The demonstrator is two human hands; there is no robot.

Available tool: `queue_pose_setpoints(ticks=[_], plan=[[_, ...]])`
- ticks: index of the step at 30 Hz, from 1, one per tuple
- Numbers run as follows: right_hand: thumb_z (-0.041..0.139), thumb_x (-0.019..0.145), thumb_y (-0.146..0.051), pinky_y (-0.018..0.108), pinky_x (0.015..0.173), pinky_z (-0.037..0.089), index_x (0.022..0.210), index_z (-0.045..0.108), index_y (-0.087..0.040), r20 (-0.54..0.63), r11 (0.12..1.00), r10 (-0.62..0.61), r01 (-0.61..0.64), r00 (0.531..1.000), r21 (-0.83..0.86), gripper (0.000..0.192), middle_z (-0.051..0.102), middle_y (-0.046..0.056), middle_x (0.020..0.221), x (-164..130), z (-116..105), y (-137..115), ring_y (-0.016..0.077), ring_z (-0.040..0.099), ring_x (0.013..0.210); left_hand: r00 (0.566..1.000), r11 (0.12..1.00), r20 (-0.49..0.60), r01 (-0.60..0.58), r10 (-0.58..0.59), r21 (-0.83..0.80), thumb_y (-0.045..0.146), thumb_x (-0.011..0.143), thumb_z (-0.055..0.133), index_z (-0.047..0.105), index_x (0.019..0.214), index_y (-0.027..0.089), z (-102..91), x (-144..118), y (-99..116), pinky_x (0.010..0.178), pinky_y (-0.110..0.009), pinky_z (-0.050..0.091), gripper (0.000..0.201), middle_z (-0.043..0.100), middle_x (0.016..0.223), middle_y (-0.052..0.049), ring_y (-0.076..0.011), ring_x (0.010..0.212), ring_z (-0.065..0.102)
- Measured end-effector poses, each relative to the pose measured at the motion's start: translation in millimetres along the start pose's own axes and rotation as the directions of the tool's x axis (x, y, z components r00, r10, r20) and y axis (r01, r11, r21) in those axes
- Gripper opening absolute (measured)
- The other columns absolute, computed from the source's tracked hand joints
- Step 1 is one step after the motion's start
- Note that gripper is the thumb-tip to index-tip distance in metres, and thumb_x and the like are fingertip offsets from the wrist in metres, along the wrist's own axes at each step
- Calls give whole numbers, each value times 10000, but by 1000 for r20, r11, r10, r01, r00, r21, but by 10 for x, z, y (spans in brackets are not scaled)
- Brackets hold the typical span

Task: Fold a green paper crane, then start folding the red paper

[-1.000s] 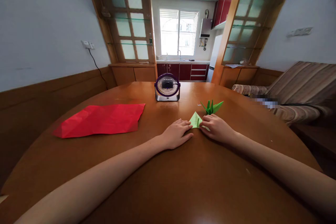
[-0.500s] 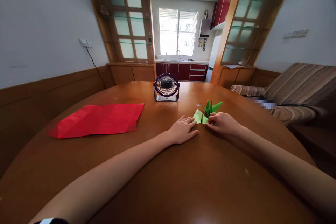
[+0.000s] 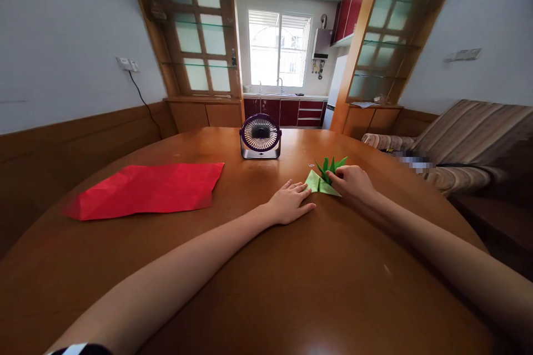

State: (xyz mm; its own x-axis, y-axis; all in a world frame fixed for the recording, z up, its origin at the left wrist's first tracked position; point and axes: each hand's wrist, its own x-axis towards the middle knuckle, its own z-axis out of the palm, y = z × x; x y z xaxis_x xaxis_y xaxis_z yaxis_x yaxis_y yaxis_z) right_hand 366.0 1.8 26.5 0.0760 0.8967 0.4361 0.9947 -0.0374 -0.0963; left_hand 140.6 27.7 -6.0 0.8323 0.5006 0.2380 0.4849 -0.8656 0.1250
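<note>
A light green folded paper piece (image 3: 318, 184) lies on the round wooden table (image 3: 266, 288). My left hand (image 3: 288, 203) rests flat on the table, fingers spread, its fingertips at the paper's left edge. My right hand (image 3: 352, 182) pinches the right side of the light green paper. Just behind that hand stands a dark green origami crane (image 3: 330, 167), partly hidden by my fingers.
A crumpled red paper sheet (image 3: 145, 189) lies at the left of the table. A small purple desk fan (image 3: 260, 136) stands at the far middle. A striped sofa (image 3: 466, 144) is to the right, and a kitchen opens behind the table.
My right hand has slid away from me toward the dark green crane, carrying the light green paper with it. My left hand followed slightly and stayed flat.
</note>
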Motion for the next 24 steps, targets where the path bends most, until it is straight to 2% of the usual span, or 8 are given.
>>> queue_pose_setpoints(ticks=[4, 10, 17, 24], plan=[[434, 888, -426, 272, 519, 220, 613, 629, -170, 38, 1000, 0, -1, 999, 17, 424, 627, 66, 660, 47, 48, 10, 160, 496, 583, 1000, 1000, -4, -5, 5, -8, 520, 972, 350, 488, 1365, 123, 8, 1, -2, 1175, -462, 191, 576, 421, 1466, -160, -280, 1399, 335], [425, 888, -523, 274, 523, 223, 616, 635, -171, 7, 997, 59, -59, 998, 54, 492, 618, 65, 667, 48, 13, 15, 161, 488, 586, 1000, 1000, 8, -2, 2, -6, 500, 977, 360, 486, 1380, 134, -1, -4, 11, 1175, -462, 189, 558, 420, 1468, -157, -278, 1397, 339], [423, 894, -386, 269, 530, 225, 640, 627, -167, 1, 999, -31, 31, 1000, 34, 393, 627, 66, 727, 83, 71, 36, 159, 504, 631, 1000, 1000, 1, 0, 0, -29, 522, 970, 359, 495, 1375, 174, 18, 6, -8, 1172, -479, 183, 551, 416, 1474, -137, -276, 1399, 337], [405, 897, -414, 269, 547, 248, 614, 573, -171, -122, 993, -78, 89, 989, 81, 410, 598, 53, 687, 64, -38, 125, 154, 503, 624, 1000, 1000, 9, 3, -3, -13, 524, 972, 348, 482, 1385, 177, 12, 4, 0, 1177, -454, 170, 556, 419, 1476, -126, -258, 1403, 333]])
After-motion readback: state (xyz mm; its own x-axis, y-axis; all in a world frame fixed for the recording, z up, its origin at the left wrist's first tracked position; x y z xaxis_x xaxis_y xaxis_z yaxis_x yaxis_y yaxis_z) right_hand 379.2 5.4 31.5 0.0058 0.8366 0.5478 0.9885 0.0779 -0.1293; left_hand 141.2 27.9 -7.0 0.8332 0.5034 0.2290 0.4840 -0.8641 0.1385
